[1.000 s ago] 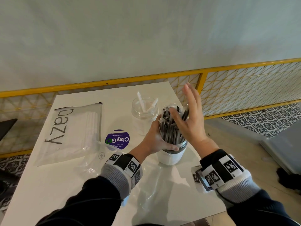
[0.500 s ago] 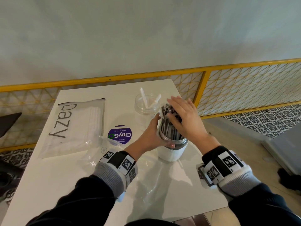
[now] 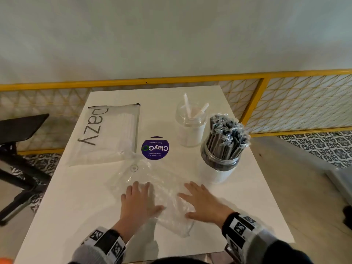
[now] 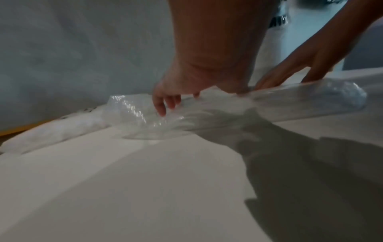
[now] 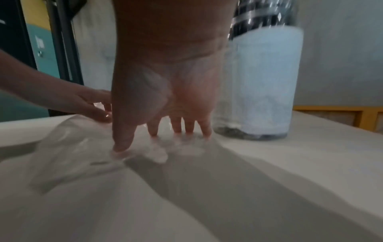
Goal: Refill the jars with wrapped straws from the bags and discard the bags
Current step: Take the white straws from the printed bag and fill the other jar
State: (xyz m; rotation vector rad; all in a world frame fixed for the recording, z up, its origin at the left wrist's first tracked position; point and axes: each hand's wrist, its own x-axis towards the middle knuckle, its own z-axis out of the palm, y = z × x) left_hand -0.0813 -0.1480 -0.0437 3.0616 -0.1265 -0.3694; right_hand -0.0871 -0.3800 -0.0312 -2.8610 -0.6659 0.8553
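Note:
An empty clear plastic bag (image 3: 167, 195) (image 4: 238, 111) (image 5: 78, 147) lies crumpled on the white table (image 3: 257, 206) near its front edge. My left hand (image 3: 138, 201) (image 4: 176, 98) and my right hand (image 3: 202, 201) (image 5: 165, 131) both rest flat on it with straight, spread fingers. Behind my right hand stands a jar (image 3: 219, 164) (image 5: 263, 81) packed with black wrapped straws (image 3: 226, 136). A second clear jar (image 3: 190, 126) holds only two white straws. A zip bag marked "Dazy" (image 3: 108, 134), full of white wrapped straws, lies at the back left.
A round purple sticker (image 3: 155, 148) sits mid-table. A yellow mesh railing (image 3: 266, 103) runs behind and to the right of the table. A black chair (image 3: 17, 130) stands to the left. Patterned floor tiles (image 3: 314, 145) lie beyond the right edge.
Both hands left the black-straw jar, which my left hand gripped while my right pressed the straws down, and came down flat on the empty bag at the front.

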